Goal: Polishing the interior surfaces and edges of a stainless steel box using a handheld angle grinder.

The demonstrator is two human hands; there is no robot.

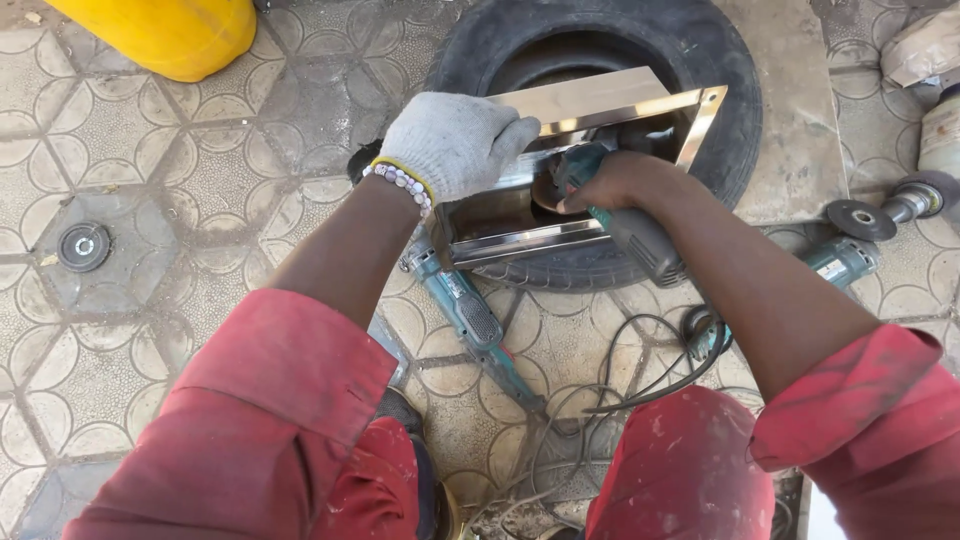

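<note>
A polished metal frame (600, 110), rectangular and open in the middle, lies tilted across the top of a black tyre (700, 60) that rests flat on the patterned tile floor (150, 200). Its mirror-bright rim reflects the surroundings. The left hand (450, 140), in a grey knitted glove with a bead bracelet at the wrist, presses down on the frame's left part, palm over the metal and fingers curled over its upper edge. The bare right hand (615, 180) is wrapped around the body of a teal angle grinder (620, 215), held inside the frame's opening just right of the gloved hand; the grinder's disc (548, 190) sits against the frame's inner face. The two hands are close together, almost touching. A second teal grinder (470, 320) lies on the floor just below the tyre, under the left forearm, and a third (845, 260) lies to the right beside a loose dark disc (860, 220). Cables (620, 390) loop across the tiles between the red-clad knees. A yellow container (170, 35) stands at upper left; a small round disc (84, 246) lies far left.
</note>
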